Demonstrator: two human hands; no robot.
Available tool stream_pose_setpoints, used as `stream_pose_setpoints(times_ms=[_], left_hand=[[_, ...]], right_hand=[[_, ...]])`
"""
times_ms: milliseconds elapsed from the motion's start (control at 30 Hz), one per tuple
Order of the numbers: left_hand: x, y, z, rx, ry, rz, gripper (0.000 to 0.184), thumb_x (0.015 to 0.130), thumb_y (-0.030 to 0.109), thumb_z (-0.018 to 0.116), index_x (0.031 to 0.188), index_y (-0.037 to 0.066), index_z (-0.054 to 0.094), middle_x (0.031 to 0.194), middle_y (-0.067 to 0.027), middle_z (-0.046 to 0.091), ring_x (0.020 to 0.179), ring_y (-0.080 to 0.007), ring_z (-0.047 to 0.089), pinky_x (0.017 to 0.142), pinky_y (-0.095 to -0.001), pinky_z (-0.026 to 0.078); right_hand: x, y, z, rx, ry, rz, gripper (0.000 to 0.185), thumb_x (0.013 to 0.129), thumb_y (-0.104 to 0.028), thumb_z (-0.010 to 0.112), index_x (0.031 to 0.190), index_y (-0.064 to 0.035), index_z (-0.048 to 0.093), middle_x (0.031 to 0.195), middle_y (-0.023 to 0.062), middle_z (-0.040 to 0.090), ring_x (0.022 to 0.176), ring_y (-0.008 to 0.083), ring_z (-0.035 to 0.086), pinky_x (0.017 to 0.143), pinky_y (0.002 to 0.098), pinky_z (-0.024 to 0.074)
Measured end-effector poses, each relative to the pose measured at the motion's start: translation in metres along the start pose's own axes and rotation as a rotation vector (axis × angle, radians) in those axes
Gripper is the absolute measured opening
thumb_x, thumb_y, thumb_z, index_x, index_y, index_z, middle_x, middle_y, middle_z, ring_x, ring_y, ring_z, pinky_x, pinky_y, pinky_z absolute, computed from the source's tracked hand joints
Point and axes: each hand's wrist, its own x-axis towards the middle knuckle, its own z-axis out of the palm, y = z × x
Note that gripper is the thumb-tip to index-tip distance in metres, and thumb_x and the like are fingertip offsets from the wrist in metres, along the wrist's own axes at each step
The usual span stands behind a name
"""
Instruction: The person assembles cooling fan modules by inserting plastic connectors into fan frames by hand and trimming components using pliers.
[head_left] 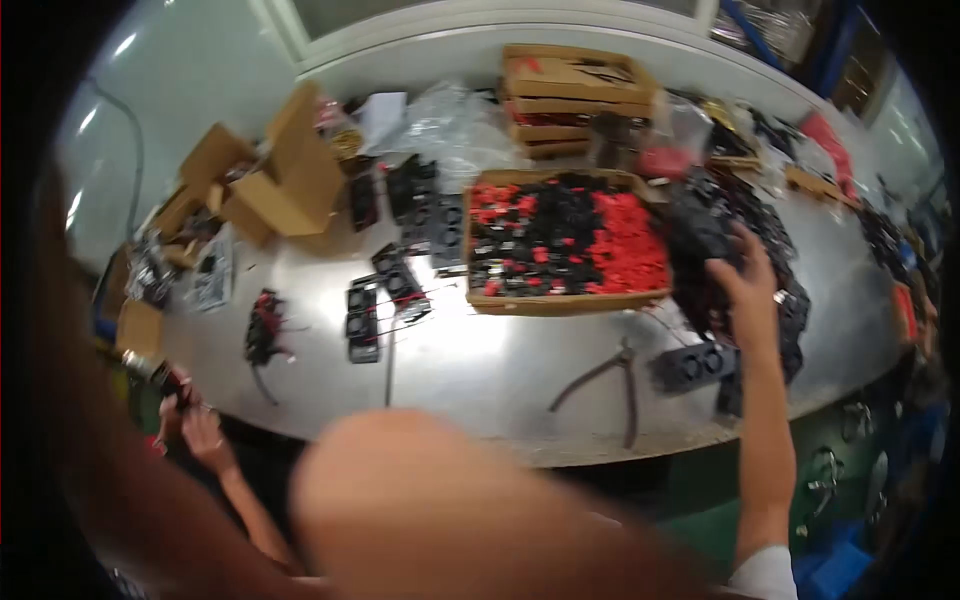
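My right hand (748, 275) reaches over the right side of the table with its fingers curled round a dark plastic part (698, 225), blurred by motion. This part is above a heap of black plastic housings (785, 290), just right of a carton tray (570, 305) with red and black small parts. Close to the lens, a large blurred rounded shape (420, 500) fills the bottom middle; it may be my left hand, but its fingers cannot be made out. Below my right hand lies a black part with round holes (695, 368).
Pliers (625, 375) lie open near the table's front edge. At the left, a co-worker's hands (200, 430) hold a small dark piece. Black twin-ring parts (362, 320), a wired part (265, 330), open cardboard boxes (290, 190) and stacked trays (580, 85) stand around.
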Motion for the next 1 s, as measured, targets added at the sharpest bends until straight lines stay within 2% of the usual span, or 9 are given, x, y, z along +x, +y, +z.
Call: stream_pose_setpoints(times_ms=[133,333,400,533,633,767,800,867,1000], left_hand=[[0.007,0.0,-0.002,0.006,0.012,0.043,0.057,0.09,0.01,0.073,0.14,-0.004,0.049,0.129,-0.0193,0.059,0.118,-0.0351,0.063,0.106,-0.0496,0.05],[0.011,0.014,0.009,0.045,-0.024,0.074,0.056,0.088,0.009,0.074,0.138,-0.005,0.051,0.126,-0.0195,0.06,0.115,-0.0359,0.065,0.104,-0.051,0.051],[0.004,0.017,0.01,0.053,-0.032,0.054,0.056,0.088,0.009,0.074,0.137,-0.005,0.051,0.125,-0.0196,0.06,0.114,-0.0361,0.065,0.104,-0.0514,0.051],[-0.021,0.003,0.013,0.061,-0.005,0.009,0.055,0.087,0.009,0.075,0.135,-0.005,0.052,0.123,-0.0197,0.061,0.112,-0.0367,0.066,0.103,-0.0524,0.052],[-0.054,-0.023,0.016,0.127,0.066,-0.051,0.055,0.086,0.008,0.075,0.134,-0.006,0.053,0.121,-0.0198,0.061,0.111,-0.037,0.067,0.103,-0.0531,0.052],[-0.11,-0.072,-0.007,0.445,0.272,-0.316,0.054,0.085,0.008,0.076,0.133,-0.006,0.054,0.119,-0.0199,0.062,0.109,-0.0375,0.068,0.102,-0.054,0.053],[-0.12,-0.08,-0.019,0.684,0.232,-0.448,0.049,0.086,0.005,0.071,0.132,-0.003,0.055,0.126,-0.0141,0.058,0.113,-0.0277,0.065,0.105,-0.0447,0.05],[-0.132,-0.093,-0.036,0.888,0.078,-0.521,0.045,0.087,-0.001,0.07,0.129,-0.006,0.058,0.132,-0.0165,0.055,0.121,-0.0296,0.062,0.109,-0.0457,0.047],[-0.119,-0.126,-0.029,1.494,-0.31,-0.345,0.068,0.078,0.001,0.081,0.141,0.003,0.054,0.145,-0.0217,0.044,0.138,-0.0428,0.044,0.113,-0.0504,0.04]], right_hand=[[0.011,0.026,-0.016,0.607,-0.001,0.246,0.059,0.094,-0.009,0.071,0.148,-0.0048,0.047,0.132,0.0115,0.058,0.12,0.0196,0.06,0.103,0.0332,0.0479],[0.006,0.061,-0.019,0.679,-0.024,0.317,0.056,0.094,-0.007,0.071,0.145,-0.003,0.049,0.126,0.0089,0.061,0.114,0.0159,0.062,0.095,0.031,0.0518],[0.017,0.044,-0.015,0.576,-0.006,0.354,0.055,0.091,-0.007,0.073,0.142,-0.0017,0.052,0.125,0.0099,0.062,0.119,0.0204,0.061,0.1,0.0342,0.0503],[0.042,-0.014,-0.017,-0.373,-0.026,-0.347,0.057,0.082,-0.005,0.076,0.136,0.0,0.056,0.134,0.015,0.057,0.13,0.0298,0.054,0.107,0.0401,0.044],[0.053,-0.043,-0.006,-0.571,0.175,-0.763,0.057,0.081,-0.004,0.079,0.134,-0.0054,0.059,0.135,0.0169,0.053,0.125,0.0361,0.054,0.107,0.0401,0.0428],[0.051,-0.06,0.008,-0.222,0.258,-0.666,0.056,0.078,-0.004,0.08,0.13,-0.004,0.061,0.132,0.016,0.056,0.124,0.0334,0.055,0.106,0.0395,0.0433],[0.045,-0.063,0.009,-0.207,0.271,-0.655,0.056,0.077,-0.004,0.081,0.129,-0.0039,0.061,0.131,0.016,0.056,0.124,0.0334,0.055,0.107,0.0395,0.0432],[0.021,-0.07,0.01,-0.181,0.288,-0.624,0.055,0.076,-0.005,0.082,0.128,-0.0036,0.062,0.13,0.0161,0.057,0.124,0.0334,0.055,0.107,0.0395,0.0429],[-0.031,-0.059,0.024,-0.154,-0.123,-0.556,0.06,0.074,-0.008,0.083,0.13,-0.0029,0.059,0.129,0.0168,0.058,0.124,0.0346,0.054,0.109,0.0411,0.042]])
